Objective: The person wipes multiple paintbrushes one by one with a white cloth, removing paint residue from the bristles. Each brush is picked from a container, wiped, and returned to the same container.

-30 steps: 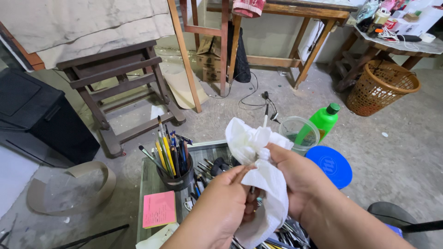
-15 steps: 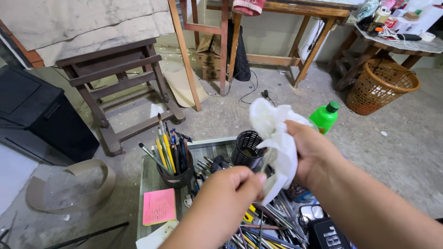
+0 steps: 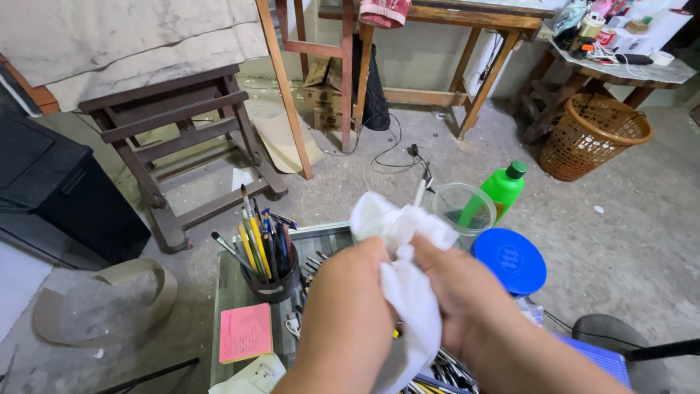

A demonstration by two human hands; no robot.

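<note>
We see both hands raised above a cluttered worktop (image 3: 233, 292), gripping a crumpled white cloth (image 3: 408, 292) between them. The left hand (image 3: 350, 306) and right hand (image 3: 459, 299) each have their fingers closed tight on the cloth (a thin brush handle (image 3: 420, 191) pokes out of its top). Just left stands a dark cup of brushes and pencils (image 3: 266, 255); right, a clear plastic cup (image 3: 464, 206), green bottle (image 3: 504, 188) and blue lid (image 3: 510, 260).

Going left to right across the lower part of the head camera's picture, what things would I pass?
Pink notepad → cup of brushes → left hand → white cloth → right hand → blue lid.
</note>
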